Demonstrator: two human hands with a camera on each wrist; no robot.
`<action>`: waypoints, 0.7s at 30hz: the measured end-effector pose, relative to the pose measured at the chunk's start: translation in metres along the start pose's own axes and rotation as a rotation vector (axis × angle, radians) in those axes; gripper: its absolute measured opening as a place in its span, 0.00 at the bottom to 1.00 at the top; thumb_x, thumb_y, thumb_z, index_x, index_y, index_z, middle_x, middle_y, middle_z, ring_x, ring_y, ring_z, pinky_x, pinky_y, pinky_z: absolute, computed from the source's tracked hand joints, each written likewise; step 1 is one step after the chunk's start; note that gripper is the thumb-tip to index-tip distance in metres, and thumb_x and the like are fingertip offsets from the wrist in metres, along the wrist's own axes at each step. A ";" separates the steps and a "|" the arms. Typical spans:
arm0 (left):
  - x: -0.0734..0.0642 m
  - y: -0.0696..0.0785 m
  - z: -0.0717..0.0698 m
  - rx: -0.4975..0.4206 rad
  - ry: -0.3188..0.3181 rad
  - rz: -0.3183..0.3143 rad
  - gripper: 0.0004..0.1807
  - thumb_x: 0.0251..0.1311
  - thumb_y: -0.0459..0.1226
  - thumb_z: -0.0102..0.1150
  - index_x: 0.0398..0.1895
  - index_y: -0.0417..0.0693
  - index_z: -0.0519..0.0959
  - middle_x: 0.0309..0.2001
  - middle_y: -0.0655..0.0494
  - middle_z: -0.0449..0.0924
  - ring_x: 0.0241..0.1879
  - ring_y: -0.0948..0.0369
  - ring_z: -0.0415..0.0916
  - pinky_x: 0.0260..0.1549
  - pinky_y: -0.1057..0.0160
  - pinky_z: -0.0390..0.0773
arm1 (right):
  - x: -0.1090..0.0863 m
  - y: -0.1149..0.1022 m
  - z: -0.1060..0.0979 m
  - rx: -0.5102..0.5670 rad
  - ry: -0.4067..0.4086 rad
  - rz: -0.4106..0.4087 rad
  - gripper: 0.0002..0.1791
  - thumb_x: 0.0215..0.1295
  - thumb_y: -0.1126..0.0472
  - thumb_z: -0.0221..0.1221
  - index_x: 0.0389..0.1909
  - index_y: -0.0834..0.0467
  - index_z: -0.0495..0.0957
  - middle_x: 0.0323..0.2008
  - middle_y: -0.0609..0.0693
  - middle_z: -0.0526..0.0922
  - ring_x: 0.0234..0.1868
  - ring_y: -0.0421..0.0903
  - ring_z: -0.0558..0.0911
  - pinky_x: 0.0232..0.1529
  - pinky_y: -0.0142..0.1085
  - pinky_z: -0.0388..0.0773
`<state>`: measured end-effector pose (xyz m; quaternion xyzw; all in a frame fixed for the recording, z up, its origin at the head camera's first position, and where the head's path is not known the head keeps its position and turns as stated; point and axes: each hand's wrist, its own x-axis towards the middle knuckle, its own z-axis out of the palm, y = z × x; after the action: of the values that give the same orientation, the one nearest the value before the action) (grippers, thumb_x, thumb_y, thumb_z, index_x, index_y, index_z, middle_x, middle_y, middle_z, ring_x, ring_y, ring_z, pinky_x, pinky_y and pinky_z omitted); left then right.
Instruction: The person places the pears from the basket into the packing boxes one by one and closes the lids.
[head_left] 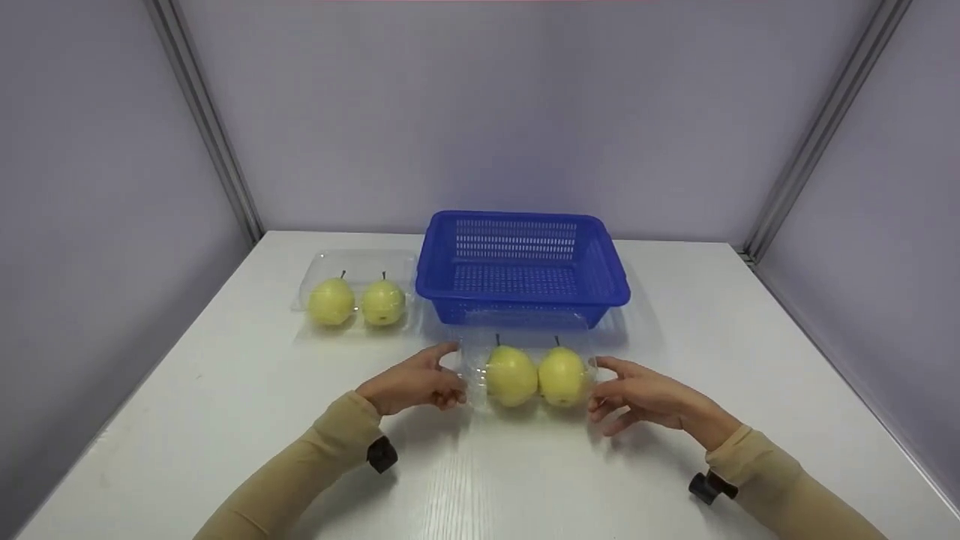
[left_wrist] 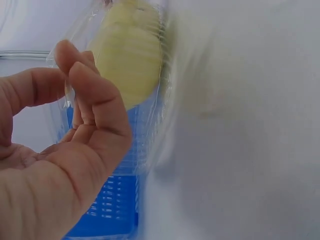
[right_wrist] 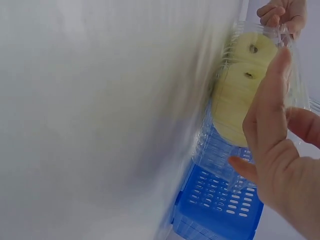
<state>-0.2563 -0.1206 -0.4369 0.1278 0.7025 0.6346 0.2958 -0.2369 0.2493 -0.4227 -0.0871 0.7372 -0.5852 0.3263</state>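
Two yellow pears (head_left: 511, 376) sit side by side in a clear plastic box (head_left: 474, 401) in front of the basket. Its transparent flap (head_left: 525, 322) leans back toward the basket. At the box's left edge my left hand (head_left: 416, 382) pinches the rim between thumb and curled fingers; the left wrist view shows this hand (left_wrist: 85, 135) close up. My right hand (head_left: 649, 394) holds the opposite edge between thumb and forefinger, its other fingers looser below. Whether the box touches the table is hard to tell.
A blue perforated basket (head_left: 431, 277) stands at the back middle of the white table (head_left: 225, 420). To its left is a second clear plastic box (head_left: 360, 259) with two yellow pears (head_left: 331, 301) in it. Pale walls (head_left: 495, 112) enclose the table's back and sides.
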 end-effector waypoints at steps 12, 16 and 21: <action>-0.002 0.002 0.003 -0.041 0.023 -0.018 0.51 0.58 0.27 0.59 0.78 0.46 0.37 0.30 0.49 0.82 0.28 0.61 0.77 0.30 0.67 0.77 | 0.000 0.000 0.001 0.009 0.001 -0.017 0.42 0.69 0.64 0.54 0.76 0.61 0.39 0.34 0.52 0.83 0.33 0.42 0.84 0.34 0.37 0.85; -0.001 0.003 0.003 -0.026 0.043 -0.037 0.51 0.57 0.29 0.61 0.78 0.47 0.41 0.33 0.48 0.84 0.31 0.59 0.81 0.34 0.64 0.80 | 0.000 -0.001 0.001 0.024 0.001 -0.009 0.44 0.69 0.64 0.54 0.76 0.62 0.37 0.34 0.51 0.82 0.32 0.42 0.83 0.34 0.37 0.84; -0.002 0.003 0.005 -0.017 0.044 -0.022 0.50 0.58 0.27 0.59 0.78 0.45 0.39 0.31 0.48 0.82 0.28 0.61 0.77 0.33 0.65 0.79 | 0.001 -0.001 0.001 0.022 0.004 -0.008 0.44 0.68 0.64 0.55 0.76 0.61 0.38 0.33 0.51 0.83 0.31 0.42 0.83 0.33 0.37 0.84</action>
<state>-0.2525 -0.1167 -0.4341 0.1034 0.7047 0.6400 0.2882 -0.2374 0.2478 -0.4225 -0.0853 0.7309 -0.5948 0.3235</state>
